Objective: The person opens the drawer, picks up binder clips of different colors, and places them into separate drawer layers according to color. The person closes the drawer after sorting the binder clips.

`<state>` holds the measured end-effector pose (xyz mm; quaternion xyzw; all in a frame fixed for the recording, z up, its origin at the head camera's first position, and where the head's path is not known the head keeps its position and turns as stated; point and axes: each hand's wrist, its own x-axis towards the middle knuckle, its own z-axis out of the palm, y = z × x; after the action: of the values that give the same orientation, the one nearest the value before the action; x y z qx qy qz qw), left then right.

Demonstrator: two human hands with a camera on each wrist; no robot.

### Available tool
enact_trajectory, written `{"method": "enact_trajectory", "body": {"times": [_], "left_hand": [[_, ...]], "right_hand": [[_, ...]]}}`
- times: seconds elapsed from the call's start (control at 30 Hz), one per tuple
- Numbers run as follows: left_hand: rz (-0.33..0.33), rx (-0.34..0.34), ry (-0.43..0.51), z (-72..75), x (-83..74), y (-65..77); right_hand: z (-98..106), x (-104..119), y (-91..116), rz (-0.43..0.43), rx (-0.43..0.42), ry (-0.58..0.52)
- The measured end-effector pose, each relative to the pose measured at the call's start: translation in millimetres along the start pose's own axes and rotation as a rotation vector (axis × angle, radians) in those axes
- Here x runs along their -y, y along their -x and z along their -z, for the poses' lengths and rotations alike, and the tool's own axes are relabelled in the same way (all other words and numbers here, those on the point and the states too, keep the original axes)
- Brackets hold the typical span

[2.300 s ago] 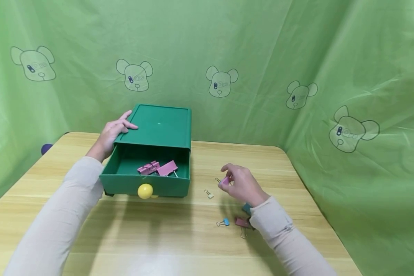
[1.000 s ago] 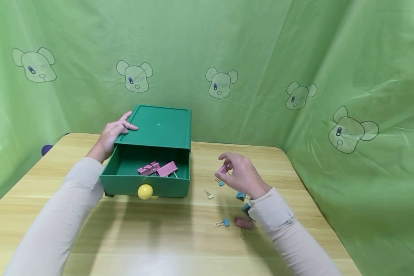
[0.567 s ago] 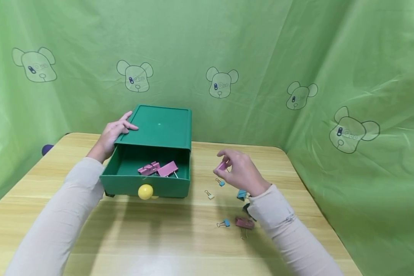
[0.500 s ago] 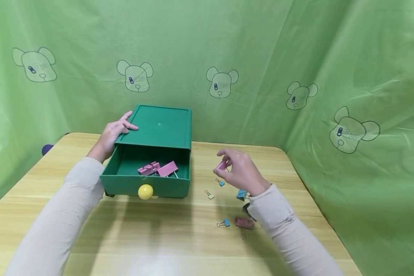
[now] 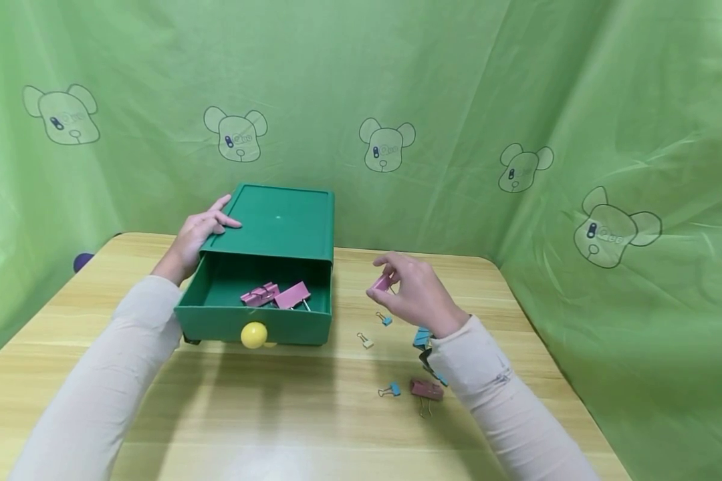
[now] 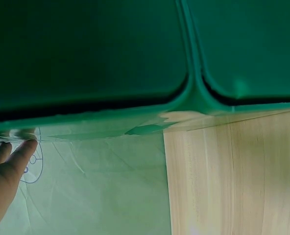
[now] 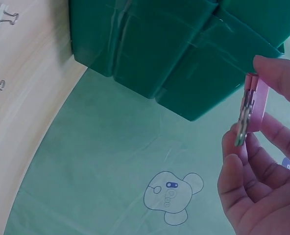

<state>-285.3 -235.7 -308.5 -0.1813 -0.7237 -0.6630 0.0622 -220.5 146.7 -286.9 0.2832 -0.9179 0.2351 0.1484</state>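
Pink metal binder clip (image 5: 382, 284) pinched in my right hand (image 5: 418, 290), near the green plastic drawer (image 5: 303, 326)

I have the clip between my right thumb and fingers, which are curled in so that little more than the clip parts them. It is to the right of the drawer, apart from it, and looks raised off the pale wood-grain table (image 5: 216, 427). I judge that a pinch suits so small a thing better than a full grip.

My left hand (image 5: 192, 244) lies over the upper left edge of the glossy green plastic cabinet (image 5: 283, 227), fingers nearly straight and spread, pinching nothing I can see; its thumb is hidden. I take that touch as steadying, since an unbraced cabinet could slide.

One pink metal clip with dark wire loops (image 5: 261, 294) and a flat-sided pink metal clip (image 5: 292, 294) lie side by side inside the drawer, towards its front, where the cabinet top leaves room from above. A small pale-yellow clip (image 5: 367, 343) and a dark-pink metal clip (image 5: 427, 389) lie loose on the table, likely within easy reach.
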Motion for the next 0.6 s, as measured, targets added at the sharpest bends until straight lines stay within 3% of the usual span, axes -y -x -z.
{"method": "enact_trajectory", "body": {"times": [0.6], "left_hand": [[-0.005,-0.001,-0.001,0.0,0.7,-0.3]], "right_hand": [[5,13,-10,0.056,-0.005,-0.022]]}}
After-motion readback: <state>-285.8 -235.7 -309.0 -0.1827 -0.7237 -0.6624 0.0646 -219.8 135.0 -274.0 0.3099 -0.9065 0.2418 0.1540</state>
